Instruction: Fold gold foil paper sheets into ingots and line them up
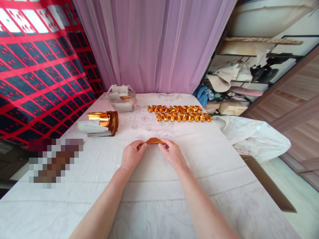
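Observation:
A folded piece of gold foil paper (154, 141), shaped like a flat trapezoid, is held between my two hands above the middle of the table. My left hand (134, 153) pinches its left corner, while my right hand (172, 153) pinches the right corner. Beyond it, two rows of folded gold foil pieces (183, 113) lie toward the back right. On the left stands a curled stack of gold foil sheets (109, 122) with pale sheets (92, 127) beside it.
A clear plastic bag (122, 99) of more sheets sits at the back left. A pixelated patch (56, 162) covers something at the left edge. A white plastic bag (259, 137) and a cardboard box (271, 186) are off the table's right side, below shelves (249, 54).

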Available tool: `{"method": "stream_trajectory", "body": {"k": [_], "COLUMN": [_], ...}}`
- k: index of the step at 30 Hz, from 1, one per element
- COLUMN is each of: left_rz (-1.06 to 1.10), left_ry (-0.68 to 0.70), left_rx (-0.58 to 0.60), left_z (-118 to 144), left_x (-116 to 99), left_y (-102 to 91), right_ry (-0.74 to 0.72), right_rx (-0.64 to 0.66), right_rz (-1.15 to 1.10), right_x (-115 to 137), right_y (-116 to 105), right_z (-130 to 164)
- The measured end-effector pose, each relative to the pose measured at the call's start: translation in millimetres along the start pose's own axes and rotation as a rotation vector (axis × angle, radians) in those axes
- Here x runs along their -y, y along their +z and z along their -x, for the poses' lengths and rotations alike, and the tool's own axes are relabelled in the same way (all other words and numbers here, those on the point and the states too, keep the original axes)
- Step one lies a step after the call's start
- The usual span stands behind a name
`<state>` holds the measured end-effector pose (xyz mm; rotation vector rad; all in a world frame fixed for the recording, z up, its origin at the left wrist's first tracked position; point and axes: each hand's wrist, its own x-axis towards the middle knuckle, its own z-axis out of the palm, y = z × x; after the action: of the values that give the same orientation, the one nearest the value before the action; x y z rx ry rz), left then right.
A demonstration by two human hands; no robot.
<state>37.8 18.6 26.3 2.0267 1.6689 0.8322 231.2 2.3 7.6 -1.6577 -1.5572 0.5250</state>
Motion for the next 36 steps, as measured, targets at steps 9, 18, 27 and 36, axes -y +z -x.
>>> {"method": "stream_trajectory", "body": {"k": [9,18,27,36], "left_rz": [0.051,0.049,-0.035,-0.041], "left_ry": [0.004,0.053,0.123,0.165], "left_rx": [-0.090,-0.108,-0.140,-0.162], "left_z": [3.3,7.2,8.7,10.7], "left_x": [7.7,12.2,15.8,16.2], "left_y": [8.4,10.9,11.9,11.7], "right_ry": [0.056,0.085,0.095,0.081], "right_rx": [-0.020,-0.071,-0.008,-0.031], "right_rz": [-0.091,-0.055,-0.027,-0.023], "right_x": [-2.8,0.6,-3.8,5.2], "right_y": [10.5,14.8,13.7,12.0], "right_z": [-5.1,-1.1,1.2,4.2]}}
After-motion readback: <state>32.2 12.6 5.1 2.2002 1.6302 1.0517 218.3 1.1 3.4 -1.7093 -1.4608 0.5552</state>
